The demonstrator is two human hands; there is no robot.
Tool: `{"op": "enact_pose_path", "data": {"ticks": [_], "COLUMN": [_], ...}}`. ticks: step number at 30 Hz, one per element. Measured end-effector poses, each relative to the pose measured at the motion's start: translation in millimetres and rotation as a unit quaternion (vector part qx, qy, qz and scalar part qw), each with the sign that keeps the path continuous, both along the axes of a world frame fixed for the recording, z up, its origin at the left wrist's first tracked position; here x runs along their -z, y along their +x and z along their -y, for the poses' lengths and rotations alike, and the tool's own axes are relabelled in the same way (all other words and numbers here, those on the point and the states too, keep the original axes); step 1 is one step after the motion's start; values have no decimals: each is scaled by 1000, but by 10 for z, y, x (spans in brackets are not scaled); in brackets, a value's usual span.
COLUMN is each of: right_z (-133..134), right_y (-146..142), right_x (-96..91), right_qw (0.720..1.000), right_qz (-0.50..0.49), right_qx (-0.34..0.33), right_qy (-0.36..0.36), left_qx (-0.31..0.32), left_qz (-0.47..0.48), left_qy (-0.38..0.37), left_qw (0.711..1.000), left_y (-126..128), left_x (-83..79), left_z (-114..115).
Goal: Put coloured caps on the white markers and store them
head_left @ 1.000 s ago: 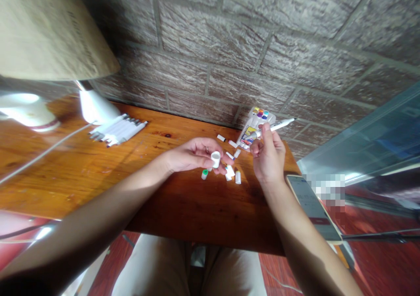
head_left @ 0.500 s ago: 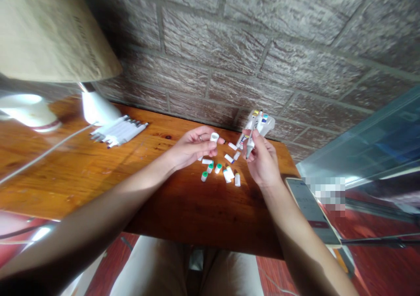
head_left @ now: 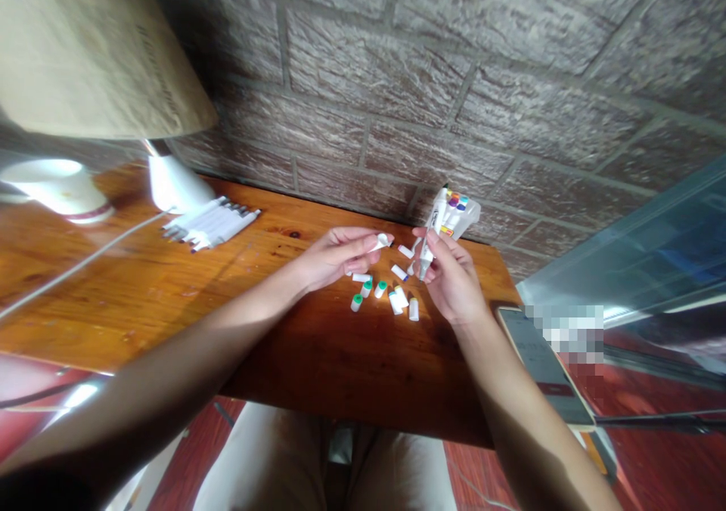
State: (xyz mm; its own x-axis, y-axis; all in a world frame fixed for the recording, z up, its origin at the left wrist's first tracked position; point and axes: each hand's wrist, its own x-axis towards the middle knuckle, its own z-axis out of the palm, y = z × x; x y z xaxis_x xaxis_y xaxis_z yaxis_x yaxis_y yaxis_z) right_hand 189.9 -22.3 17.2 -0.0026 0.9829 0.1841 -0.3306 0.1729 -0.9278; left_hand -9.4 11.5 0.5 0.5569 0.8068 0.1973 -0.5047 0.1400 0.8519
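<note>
My left hand (head_left: 334, 254) pinches a small white marker cap (head_left: 383, 241) between thumb and fingers, above the wooden table (head_left: 170, 299). My right hand (head_left: 451, 277) grips a white marker (head_left: 432, 227) that stands nearly upright, its upper end pointing at the wall. The cap and the marker's lower end are a short gap apart. Below both hands several loose caps (head_left: 386, 293), white and green-tipped, lie scattered on the table. A clear marker box (head_left: 462, 215) with coloured ends leans at the wall behind my right hand.
A row of white markers (head_left: 212, 224) lies at the back left beside a white lamp base (head_left: 175, 186) with its cord (head_left: 85, 261). A lampshade (head_left: 85, 50) hangs over the left. A phone (head_left: 544, 367) rests at the table's right edge. A brick wall (head_left: 454, 80) stands behind.
My right hand turned the marker from pointing right to nearly upright. My left hand lifted the cap off the pile and moved it right, close to the marker.
</note>
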Motion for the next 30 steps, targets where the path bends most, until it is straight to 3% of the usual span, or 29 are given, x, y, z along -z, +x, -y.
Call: {"op": "enact_pose_path", "data": {"ticks": [30], "right_z": [18], "right_y": [-14], "right_x": [2], "right_qw": [1000], "right_qz": [12], "right_qx": [-14], "right_qy": [-2], "left_qx": [33], "left_qz": [22], "left_qy": [16], "left_qw": [999], "left_y": [17], "left_x": [30], "left_z": [16]}}
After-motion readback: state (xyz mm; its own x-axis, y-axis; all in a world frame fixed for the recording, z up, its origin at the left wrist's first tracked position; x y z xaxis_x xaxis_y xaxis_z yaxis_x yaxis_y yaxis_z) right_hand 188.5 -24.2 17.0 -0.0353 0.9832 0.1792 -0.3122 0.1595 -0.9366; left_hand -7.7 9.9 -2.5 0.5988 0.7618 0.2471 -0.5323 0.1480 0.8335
